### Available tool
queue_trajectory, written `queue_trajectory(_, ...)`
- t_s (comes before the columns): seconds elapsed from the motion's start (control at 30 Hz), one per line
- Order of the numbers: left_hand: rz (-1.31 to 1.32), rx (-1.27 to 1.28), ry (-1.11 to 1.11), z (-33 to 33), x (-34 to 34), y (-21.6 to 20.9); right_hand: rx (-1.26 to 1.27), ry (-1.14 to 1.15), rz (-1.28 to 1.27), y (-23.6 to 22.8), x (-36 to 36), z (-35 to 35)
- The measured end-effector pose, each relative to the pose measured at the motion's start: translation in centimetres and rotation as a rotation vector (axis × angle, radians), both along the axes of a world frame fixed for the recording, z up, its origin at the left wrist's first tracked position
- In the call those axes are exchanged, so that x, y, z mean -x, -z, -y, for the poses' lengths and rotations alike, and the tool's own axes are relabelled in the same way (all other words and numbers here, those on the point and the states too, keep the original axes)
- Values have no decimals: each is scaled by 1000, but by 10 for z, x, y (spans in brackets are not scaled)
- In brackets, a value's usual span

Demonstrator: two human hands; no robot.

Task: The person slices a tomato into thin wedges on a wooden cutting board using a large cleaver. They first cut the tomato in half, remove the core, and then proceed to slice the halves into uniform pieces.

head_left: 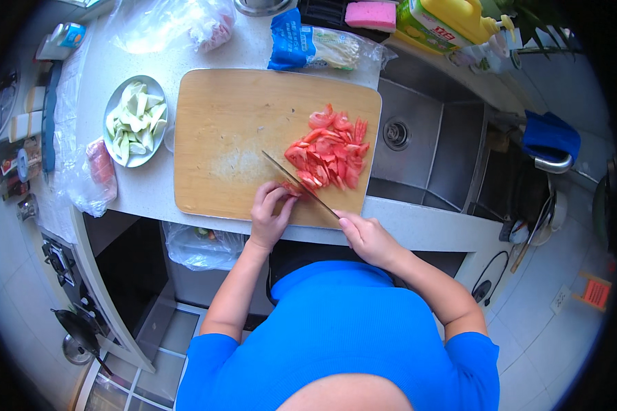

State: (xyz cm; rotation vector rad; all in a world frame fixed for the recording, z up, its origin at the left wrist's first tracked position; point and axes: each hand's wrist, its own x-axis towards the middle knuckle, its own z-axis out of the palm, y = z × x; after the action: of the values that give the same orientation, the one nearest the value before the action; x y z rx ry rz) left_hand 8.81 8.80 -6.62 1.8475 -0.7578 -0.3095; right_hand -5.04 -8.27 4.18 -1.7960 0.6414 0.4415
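Note:
My right hand [369, 241] is closed round the handle of a kitchen knife [284, 170], whose blade slants across the lower part of a wooden cutting board [219, 123]. At the blade's left side, the bent fingers of my left hand [271, 214] press on a small piece of tomato [292, 190]; much of that piece is hidden by fingers and blade. Just beyond the knife, a heap of red tomato slices [328, 154] covers the board's right part. Wet streaks and small bits mark the wood left of the blade.
Left of the board stands a plate [108, 122] of pale green vegetable slices. A steel sink [408, 164] adjoins the board's right edge. Behind lie a blue-and-clear packet [308, 46], a pink sponge [370, 15] and a yellow-capped green bottle [435, 26]. Plastic bags [164, 26] lie back left.

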Motion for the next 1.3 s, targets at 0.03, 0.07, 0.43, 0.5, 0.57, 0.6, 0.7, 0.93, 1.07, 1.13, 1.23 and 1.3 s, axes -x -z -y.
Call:
queue_trajectory(0.03, 56, 3, 3, -2, -2, 1, -24, 28, 37, -3, -6, -2)
queue_trajectory(0.07, 112, 6, 5, -3, -3, 2, -49, 57, 73, -8, -10, -1)
queue_trajectory(0.43, 130, 24, 48, 0, -6, -7, -60, -151, -138, -33, -4, 29)
queue_trajectory(0.5, 126, 21, 54, 0, -5, -6, -91, -153, -180, -35, -8, 31)
queue_trajectory(0.57, 132, 19, 59, 0, -4, -4, -117, -154, -207, -36, -13, 30)
queue_trajectory(0.6, 109, 14, 54, -1, -3, -4, -129, -146, -211, -34, -14, 29)
queue_trajectory(0.7, 74, 6, 47, 0, -1, -8, -147, -131, -197, -29, -14, 26)
queue_trajectory(0.93, 102, 5, 25, 2, 4, -6, -109, -122, -184, -35, -13, 23)
queue_trajectory(1.07, 121, -9, 28, 4, 2, -9, -81, -127, -213, -47, -9, 23)
queue_trajectory(1.13, 115, -8, 29, 3, 2, -8, -70, -135, -223, -50, -6, 23)
queue_trajectory(1.23, 101, -6, 28, 3, 2, -9, -60, -138, -216, -52, -6, 24)
queue_trajectory(1.3, 94, -7, 27, 4, 3, -9, -50, -146, -213, -52, -8, 22)
